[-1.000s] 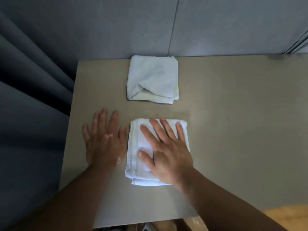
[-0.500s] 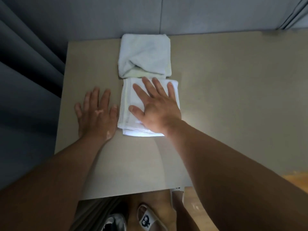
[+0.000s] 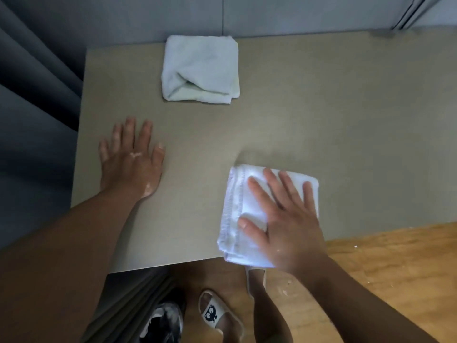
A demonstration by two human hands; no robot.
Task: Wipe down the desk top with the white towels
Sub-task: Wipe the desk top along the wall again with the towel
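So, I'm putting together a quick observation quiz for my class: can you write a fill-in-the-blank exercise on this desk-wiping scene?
1. The right hand presses flat on the near towel, which is ____ in colour.
2. The left hand rests on the bare desk top and holds ____.
3. Counting the far towel at the back, the desk top bears ____ towels.
Missing words: white; nothing; two.

Near towel [image 3: 236, 206] white; far towel [image 3: 200, 65] pale bluish; desk top [image 3: 321, 107] beige; floor [image 3: 395, 268] orange-brown.
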